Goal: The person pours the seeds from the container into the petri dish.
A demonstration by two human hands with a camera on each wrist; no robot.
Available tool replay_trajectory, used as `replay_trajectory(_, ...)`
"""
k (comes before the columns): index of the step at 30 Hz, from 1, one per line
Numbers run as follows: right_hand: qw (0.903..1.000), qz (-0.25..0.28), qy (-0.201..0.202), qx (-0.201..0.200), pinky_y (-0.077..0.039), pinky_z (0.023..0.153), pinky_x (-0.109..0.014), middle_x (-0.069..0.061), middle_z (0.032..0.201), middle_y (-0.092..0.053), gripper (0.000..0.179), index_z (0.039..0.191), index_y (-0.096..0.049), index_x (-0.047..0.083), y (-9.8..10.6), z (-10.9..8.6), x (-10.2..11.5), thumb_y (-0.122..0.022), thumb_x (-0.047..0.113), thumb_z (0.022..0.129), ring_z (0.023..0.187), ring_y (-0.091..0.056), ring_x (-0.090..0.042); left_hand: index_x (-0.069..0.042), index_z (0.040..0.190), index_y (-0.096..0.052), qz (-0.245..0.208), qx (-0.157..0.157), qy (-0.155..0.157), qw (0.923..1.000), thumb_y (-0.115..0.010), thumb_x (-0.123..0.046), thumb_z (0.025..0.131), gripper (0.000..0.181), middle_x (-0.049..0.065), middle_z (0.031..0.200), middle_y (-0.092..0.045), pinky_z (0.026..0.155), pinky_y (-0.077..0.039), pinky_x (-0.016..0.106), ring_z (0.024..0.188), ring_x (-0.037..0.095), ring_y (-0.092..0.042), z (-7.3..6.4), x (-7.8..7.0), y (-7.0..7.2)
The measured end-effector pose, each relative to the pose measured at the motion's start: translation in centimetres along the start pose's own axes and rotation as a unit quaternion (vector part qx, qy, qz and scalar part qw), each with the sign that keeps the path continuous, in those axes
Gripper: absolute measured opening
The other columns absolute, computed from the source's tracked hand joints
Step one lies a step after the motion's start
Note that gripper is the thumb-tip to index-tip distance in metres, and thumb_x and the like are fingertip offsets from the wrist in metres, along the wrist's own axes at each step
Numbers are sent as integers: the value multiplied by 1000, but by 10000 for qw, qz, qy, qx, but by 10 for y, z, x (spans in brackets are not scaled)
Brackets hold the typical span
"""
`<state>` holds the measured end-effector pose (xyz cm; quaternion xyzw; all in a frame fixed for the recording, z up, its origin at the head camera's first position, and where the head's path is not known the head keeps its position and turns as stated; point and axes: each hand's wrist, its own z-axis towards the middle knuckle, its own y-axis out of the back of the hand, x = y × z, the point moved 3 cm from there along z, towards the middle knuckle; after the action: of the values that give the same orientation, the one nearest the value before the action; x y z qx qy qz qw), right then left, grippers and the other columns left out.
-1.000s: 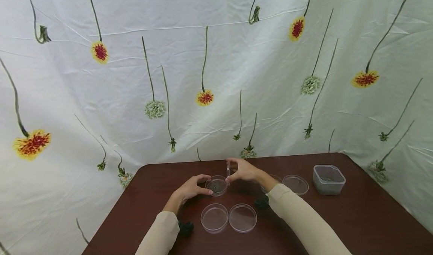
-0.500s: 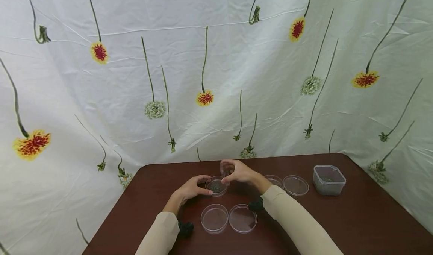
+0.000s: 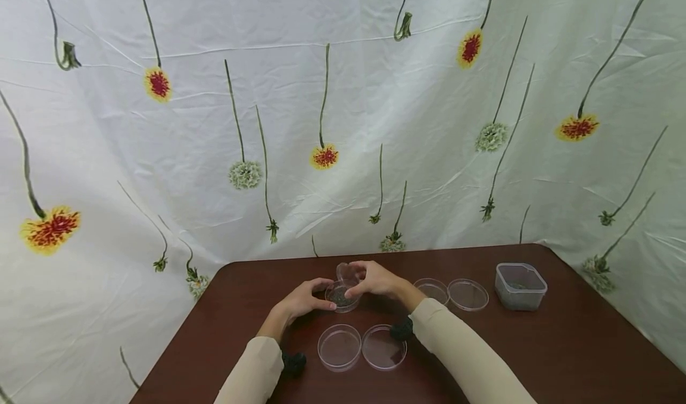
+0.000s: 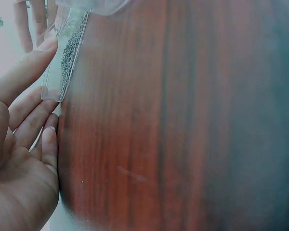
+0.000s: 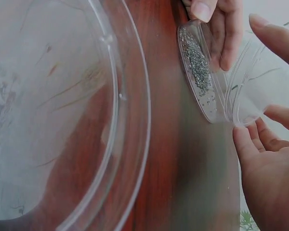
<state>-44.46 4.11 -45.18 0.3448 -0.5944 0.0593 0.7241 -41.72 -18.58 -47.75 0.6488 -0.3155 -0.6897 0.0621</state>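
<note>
A clear round petri dish (image 3: 343,300) with dark granules in it sits on the table, held at its left side between the thumb and fingers of my left hand (image 3: 303,298). In the right wrist view those granules (image 5: 197,67) lie spread across the dish floor. My right hand (image 3: 379,280) pinches a clear petri dish lid (image 3: 343,271) by its edge. Tilted up steeply, the lid stands right at the dish's far rim. The left wrist view shows the left thumb at the top rim and fingers below the dish (image 4: 52,89).
Two clear round dishes, a left one (image 3: 339,347) and a right one (image 3: 384,350), stand side by side nearer me. Beyond my right forearm lie another clear dish (image 3: 431,289) and a clear round piece (image 3: 468,295). A square plastic tub (image 3: 521,287) stands at the right.
My right hand has moved left and lower with the lid, which has turned from edge-on and come down to the granule dish's far rim. My left hand has stayed in place.
</note>
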Motion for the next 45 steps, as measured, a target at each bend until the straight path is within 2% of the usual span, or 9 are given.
replay_trajectory(5, 9998, -196, -8, 54, -44, 108, -51, -23, 150, -48, 83, 151, -46, -6, -5, 2, -2, -88, 18, 84, 138, -47, -41, -5, 146, -57, 55, 20, -34, 10000, -88, -23, 85, 70, 20, 150, -51, 112, -34, 60, 142, 41, -42, 1, 1, 0)
replay_trajectory(17, 9985, -546, -15, 43, -47, 104, -50, -23, 143, -55, 83, 148, -47, -10, -14, 7, -3, -90, 15, 81, 132, -52, -40, -4, 144, -58, 74, 5, -67, 10000, -89, -24, 85, 69, 19, 147, -53, 112, -34, 61, 140, 42, -44, 3, 3, 1)
replay_trajectory(39, 9943, -1015, -95, 307, -49, 101, -44, -22, 147, -53, 87, 149, -46, -10, -20, 13, -2, -91, 20, 81, 128, -56, -35, -4, 143, -59, 188, -109, -173, 9996, -90, -17, 83, 69, 19, 146, -55, 111, -35, 60, 138, 43, -45, 2, 3, 1)
replay_trajectory(45, 9917, -1240, -100, 329, -45, 107, -46, -24, 147, -53, 86, 148, -48, -10, -21, 13, 0, -92, 20, 80, 134, -52, -36, -3, 146, -55, 248, -44, -204, 9995, -92, -17, 81, 77, 19, 146, -55, 111, -36, 59, 138, 42, -45, 1, 2, 2)
